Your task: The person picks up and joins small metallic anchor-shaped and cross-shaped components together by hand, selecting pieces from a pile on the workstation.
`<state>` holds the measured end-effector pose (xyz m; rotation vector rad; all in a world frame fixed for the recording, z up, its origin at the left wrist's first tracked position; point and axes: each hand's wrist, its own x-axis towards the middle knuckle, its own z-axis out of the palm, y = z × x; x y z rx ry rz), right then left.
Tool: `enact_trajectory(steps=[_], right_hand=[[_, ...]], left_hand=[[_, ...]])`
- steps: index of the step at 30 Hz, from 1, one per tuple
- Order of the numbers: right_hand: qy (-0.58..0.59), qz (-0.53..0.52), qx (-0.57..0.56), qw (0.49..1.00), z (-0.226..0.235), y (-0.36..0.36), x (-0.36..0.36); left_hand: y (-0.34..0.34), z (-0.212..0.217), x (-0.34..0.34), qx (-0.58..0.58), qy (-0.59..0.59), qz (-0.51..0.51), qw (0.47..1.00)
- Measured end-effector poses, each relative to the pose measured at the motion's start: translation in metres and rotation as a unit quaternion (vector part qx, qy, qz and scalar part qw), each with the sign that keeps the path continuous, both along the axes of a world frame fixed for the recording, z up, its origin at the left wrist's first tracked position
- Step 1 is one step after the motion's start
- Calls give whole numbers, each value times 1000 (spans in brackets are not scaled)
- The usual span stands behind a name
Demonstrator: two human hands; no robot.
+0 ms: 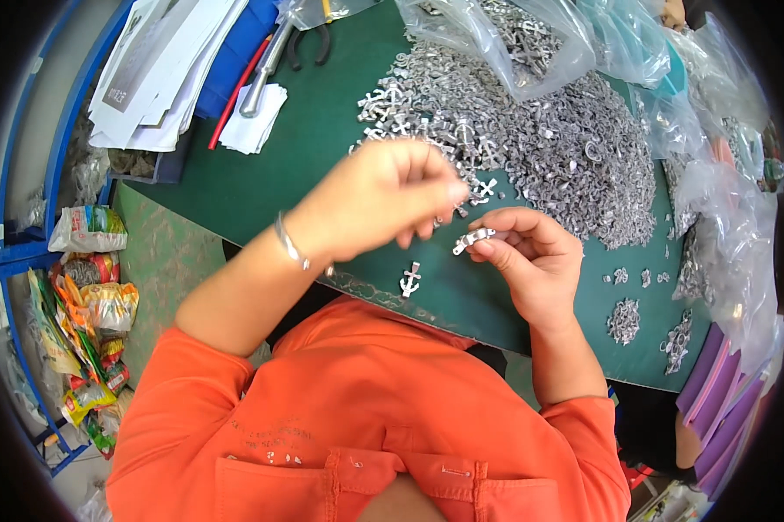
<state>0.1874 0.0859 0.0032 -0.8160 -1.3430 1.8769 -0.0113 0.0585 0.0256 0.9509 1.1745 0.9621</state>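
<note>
From the head camera, the person in an orange shirt (366, 435) sat at a dark green worktop (261, 174). The right hand (536, 261) was curled around a small silver metal piece (473, 238), pinching it between thumb and forefinger so that the piece stuck out to the left, just above the worktop. The left hand (383, 204) was raised just beside it, fingers bunched together with the tips pointing down toward the piece; whether those fingertips held anything small could not be told. A thin bracelet (289, 244) ringed the left wrist.

Below the two hands, a cross-shaped silver piece (410, 279) lay flat on the worktop near its front edge, apart from both hands. Beyond the hands spread a big heap of like silver pieces (549, 139), covering much of the far side of the worktop. Clear plastic bags (514, 35) lay over the back of the heap and down the right side. Small clusters of pieces (623, 320) sat to the right of the right hand, well apart from the heap.

At the far left of the worktop lay a stack of white papers (161, 70), pliers with dark handles (309, 43) and a red rod (235, 91). Colourful packets (87, 304) filled a blue rack (9, 252) on the left of the person.
</note>
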Motion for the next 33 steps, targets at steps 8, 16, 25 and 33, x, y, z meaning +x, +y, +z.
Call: enact_trajectory(steps=[8, 16, 25, 33], right_hand=[[-43, 22, 213, 976, -9, -5, -9], [-82, 23, 399, 913, -1, -4, -18], [-213, 231, 397, 862, -6, -11, -29], [-142, 110, 330, 927, -13, -6, -20]], left_hand=[[-52, -32, 9, -4, -86, 41, 995], [-61, -39, 8, 51, -193, 141, 970], [-62, -41, -18, -14, -414, 197, 889], [-69, -25, -6, -117, -67, 25, 991]])
